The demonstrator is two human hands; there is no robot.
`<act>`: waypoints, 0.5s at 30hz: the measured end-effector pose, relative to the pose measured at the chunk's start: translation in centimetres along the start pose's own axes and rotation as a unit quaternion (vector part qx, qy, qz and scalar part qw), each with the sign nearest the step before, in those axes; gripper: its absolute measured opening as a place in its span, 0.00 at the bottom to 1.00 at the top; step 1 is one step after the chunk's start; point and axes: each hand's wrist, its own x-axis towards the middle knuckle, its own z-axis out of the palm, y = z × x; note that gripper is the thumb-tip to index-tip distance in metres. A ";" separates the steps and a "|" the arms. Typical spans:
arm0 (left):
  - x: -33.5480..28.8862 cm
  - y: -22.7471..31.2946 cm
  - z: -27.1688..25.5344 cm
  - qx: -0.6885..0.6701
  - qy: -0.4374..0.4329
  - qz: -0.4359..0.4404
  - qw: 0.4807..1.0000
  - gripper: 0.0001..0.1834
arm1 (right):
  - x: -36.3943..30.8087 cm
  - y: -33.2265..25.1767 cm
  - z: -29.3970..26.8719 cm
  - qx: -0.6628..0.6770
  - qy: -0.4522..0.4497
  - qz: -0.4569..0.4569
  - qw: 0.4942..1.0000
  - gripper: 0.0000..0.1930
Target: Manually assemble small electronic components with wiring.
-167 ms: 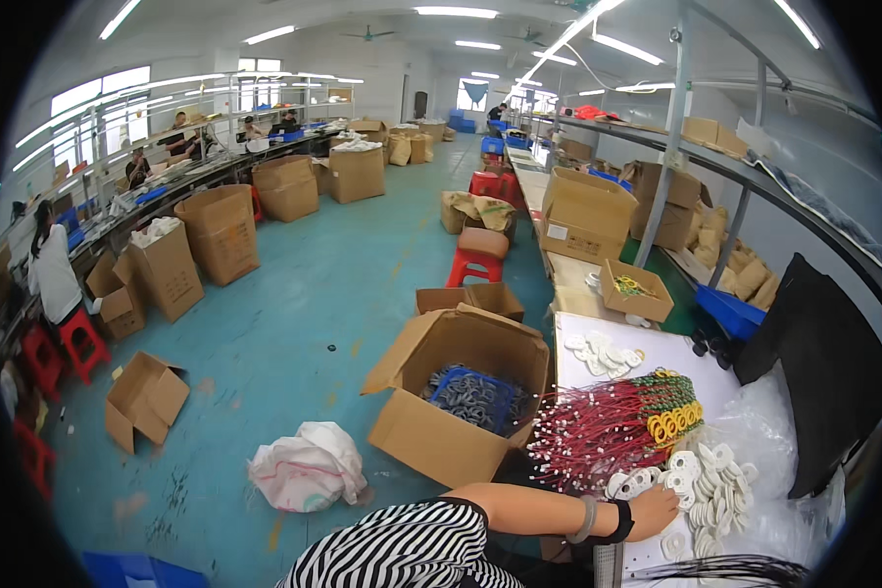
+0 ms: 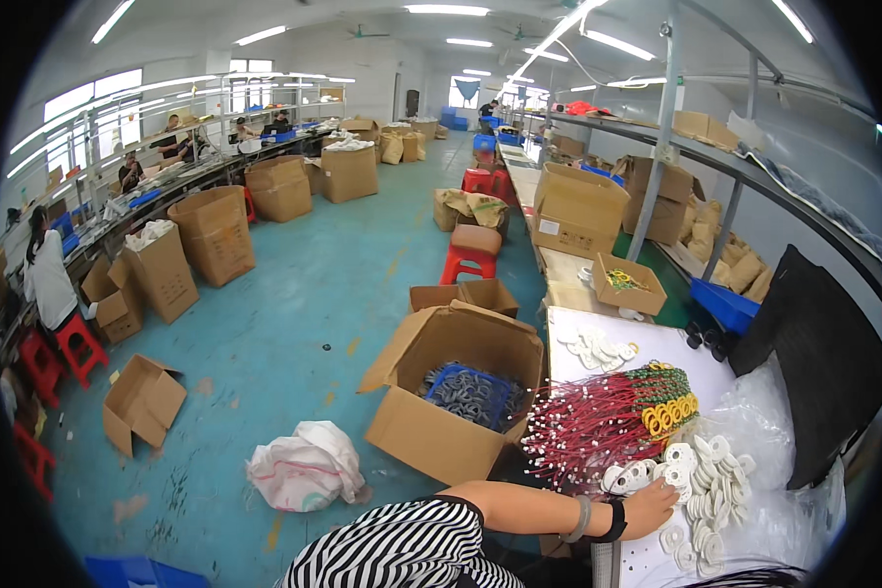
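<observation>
My left hand [image 2: 647, 510], with a grey bangle and a black band at the wrist, reaches in from the lower middle. Its fingers are curled and closed on a white plastic disc [image 2: 674, 475] at the left side of a heap of such discs [image 2: 717, 485]. The fingertips are partly hidden. Just beyond lies a bundle of red wires [image 2: 588, 421] with small white connectors, green twisted sections and yellow rings [image 2: 668, 419] at the right end. My right hand is out of the picture.
More white discs [image 2: 598, 348] lie farther up the white worktop [image 2: 583, 321]. Clear plastic bags [image 2: 759, 421] and a black sheet [image 2: 818, 363] border it on the right. Left of the table stands an open carton [image 2: 431, 441] with grey parts in a blue basket. Black wires [image 2: 755, 576] lie nearest me.
The whole view has shifted slightly. My left hand stays at the edge of the disc heap, with its fingers still curled.
</observation>
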 end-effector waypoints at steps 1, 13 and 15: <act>0.1 0.2 -0.1 -0.002 -0.001 0.001 1.000 0.12 | -0.1 -0.1 0.1 0.002 0.005 0.017 1.000 0.12; 3.1 0.7 -2.6 -0.125 -0.172 -0.211 0.954 0.17 | 0.2 -0.9 0.3 -0.055 0.009 0.047 0.997 0.12; 3.0 0.8 -2.3 -0.126 -0.177 -0.196 0.956 0.17 | 0.2 -1.3 0.6 -0.042 0.006 0.048 0.998 0.12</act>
